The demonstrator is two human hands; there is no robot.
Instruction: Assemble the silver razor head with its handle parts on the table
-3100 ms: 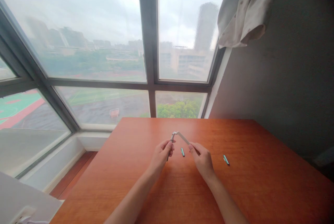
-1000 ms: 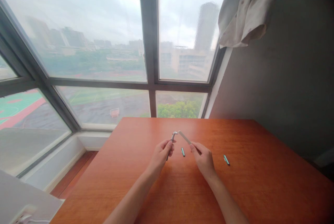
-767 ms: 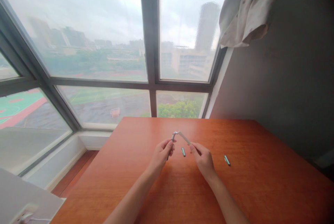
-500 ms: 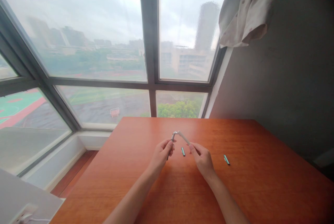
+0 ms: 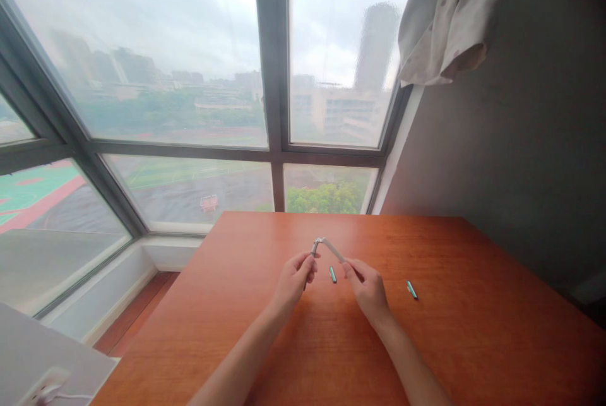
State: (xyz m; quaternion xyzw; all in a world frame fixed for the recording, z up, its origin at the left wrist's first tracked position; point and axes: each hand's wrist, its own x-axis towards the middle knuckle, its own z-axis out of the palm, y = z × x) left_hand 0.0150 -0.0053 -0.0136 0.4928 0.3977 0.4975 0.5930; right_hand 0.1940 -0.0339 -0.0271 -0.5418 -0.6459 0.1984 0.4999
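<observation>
Both my hands hold a thin silvery-grey bent object (image 5: 326, 245) above a reddish wooden table (image 5: 473, 336). My left hand (image 5: 294, 280) is closed, pinching the object's left leg between thumb and fingers. My right hand (image 5: 367, 289) is closed, pinching the right leg, which slopes down to it. The two legs meet in a peak above and between the hands. A small teal cylinder (image 5: 332, 274) lies on the table between my hands. A second teal cylinder (image 5: 411, 290) lies to the right of my right hand.
A large window with dark frames (image 5: 273, 109) stands beyond the table's far edge. A grey wall (image 5: 521, 141) runs along the right side. A pale cloth (image 5: 440, 21) hangs at the top right. A white object with a cable (image 5: 38, 387) sits at the bottom left.
Almost nothing has changed: both hands keep the same pinch on the bent object, with only slight shifts of the view and the fingers.
</observation>
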